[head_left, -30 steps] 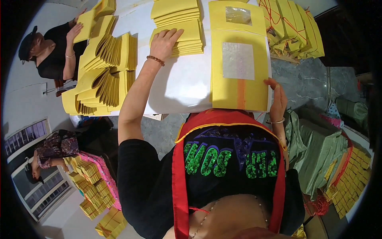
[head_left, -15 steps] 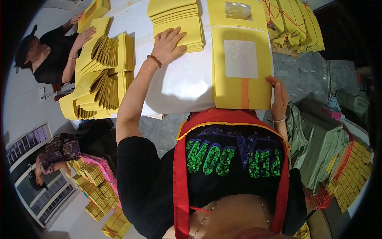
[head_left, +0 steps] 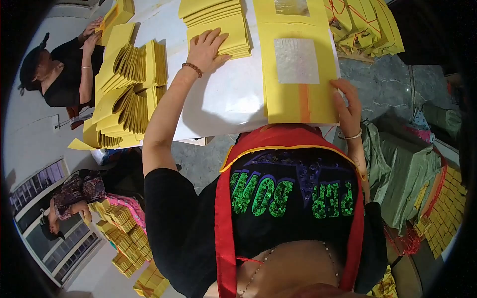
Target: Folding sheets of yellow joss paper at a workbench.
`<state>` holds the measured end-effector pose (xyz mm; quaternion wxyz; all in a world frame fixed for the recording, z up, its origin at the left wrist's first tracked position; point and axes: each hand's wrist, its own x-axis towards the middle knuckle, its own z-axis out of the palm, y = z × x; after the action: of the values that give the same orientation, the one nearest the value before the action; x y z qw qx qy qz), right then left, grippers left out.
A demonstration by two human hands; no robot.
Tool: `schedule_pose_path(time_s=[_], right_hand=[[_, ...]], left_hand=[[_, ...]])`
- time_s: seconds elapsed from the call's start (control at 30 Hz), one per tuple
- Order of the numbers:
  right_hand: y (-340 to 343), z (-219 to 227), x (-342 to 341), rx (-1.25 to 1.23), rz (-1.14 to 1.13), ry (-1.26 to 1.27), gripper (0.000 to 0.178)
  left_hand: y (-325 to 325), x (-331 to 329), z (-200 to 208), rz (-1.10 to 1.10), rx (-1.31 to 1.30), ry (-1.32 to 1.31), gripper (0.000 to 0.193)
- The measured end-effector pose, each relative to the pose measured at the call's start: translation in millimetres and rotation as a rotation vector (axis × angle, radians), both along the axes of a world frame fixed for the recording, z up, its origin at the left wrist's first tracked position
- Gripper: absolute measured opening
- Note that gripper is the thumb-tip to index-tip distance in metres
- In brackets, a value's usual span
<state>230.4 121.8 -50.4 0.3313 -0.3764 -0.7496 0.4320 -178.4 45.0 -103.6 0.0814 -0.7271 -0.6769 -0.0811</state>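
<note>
My left hand [head_left: 204, 48] lies with fingers spread on the near end of a stack of folded yellow paper [head_left: 233, 36]. At the right edge of a large yellow paper sheet [head_left: 290, 107] is my right hand [head_left: 349, 102], its fingers bent and apart, the fingertips touching that edge. This sheet has a pale, shiny square patch [head_left: 297, 60] and an orange strip [head_left: 304, 103] running to its near edge. More sheets seem to lie beneath it. Another yellow sheet with a shiny patch [head_left: 291, 7] adjoins its far side.
Folded yellow paper bundles [head_left: 131, 111] cover the white table's [head_left: 218, 99] left side. A co-worker's hands [head_left: 92, 37] touch a yellow stack at far left. Red-tied yellow bundles [head_left: 365, 30] sit at far right. Green wrapped bales [head_left: 402, 169] stand on the floor; another person [head_left: 74, 193] is lower left.
The whole view has shifted slightly. My right hand's fingers bend further over the sheet's edge. My left hand stays on the folded stack. The co-worker's hands have come closer together.
</note>
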Motion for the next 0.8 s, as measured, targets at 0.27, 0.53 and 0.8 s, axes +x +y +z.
schedule_pose_path(time_s=[0.27,0.53,0.8], right_hand=[[10,-8,-5,0.36,0.192,-0.139,0.02],[7,-10,-2,0.219,0.158,-0.104,0.017],[11,-12,0,0.087,0.183,-0.049,0.018]], left_hand=[[1,18,39,0.014,-0.013,0.028,0.059],[-47,164,89,-0.415,-0.059,-0.386,0.047],[-52,173,89,-0.448,-0.066,-0.487,0.044]])
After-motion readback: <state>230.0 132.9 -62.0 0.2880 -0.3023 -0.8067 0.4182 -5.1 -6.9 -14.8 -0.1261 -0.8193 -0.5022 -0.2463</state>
